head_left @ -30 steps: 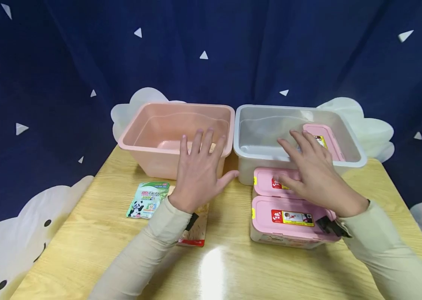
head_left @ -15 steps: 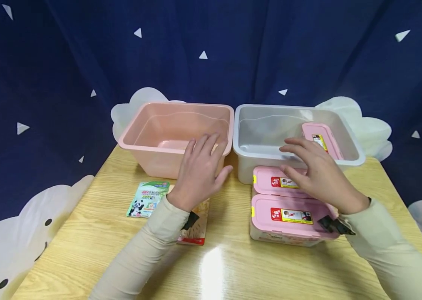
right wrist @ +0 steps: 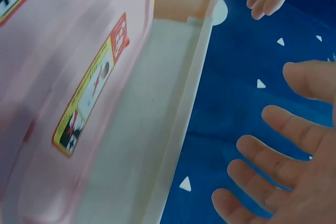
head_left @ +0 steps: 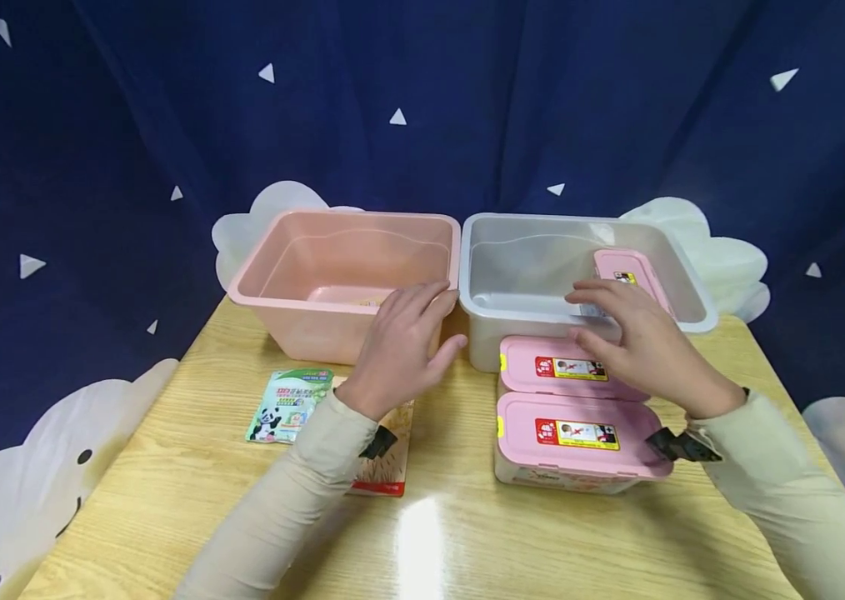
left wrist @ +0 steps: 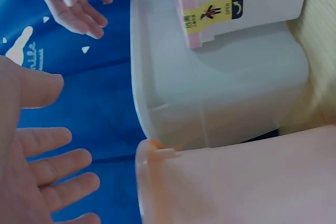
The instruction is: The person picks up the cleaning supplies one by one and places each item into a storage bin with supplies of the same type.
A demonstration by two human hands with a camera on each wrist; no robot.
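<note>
My left hand point(head_left: 403, 350) hovers in front of the pink bin point(head_left: 343, 332), its fingers loosely bent and holding nothing. Above the two pink-lidded boxes hangs my right hand point(head_left: 640, 346), relaxed and empty, with its fingers near the rim of the grey-white bin point(head_left: 497, 337). The rear pink-lidded box point(head_left: 531, 379) stands against that bin, and the front pink-lidded box point(head_left: 572, 462) is right before it. In the left wrist view the fingers point(left wrist: 71, 190) are spread apart. The right wrist view also shows apart, slightly bent fingers point(right wrist: 262, 182).
Inside the grey-white bin lies another pink-lidded box point(head_left: 617, 262). A green-and-white panda pouch point(head_left: 283, 408) lies on the wooden table point(head_left: 190, 492). Partly under the left forearm is a brown packet with a red edge point(head_left: 392, 458). A dark blue curtain point(head_left: 317, 108) hangs behind.
Both hands' fingers have gone from straight and spread to more loosely bent. The hands stay in about the same places. The whole head view has shifted slightly; the bins and boxes stay put.
</note>
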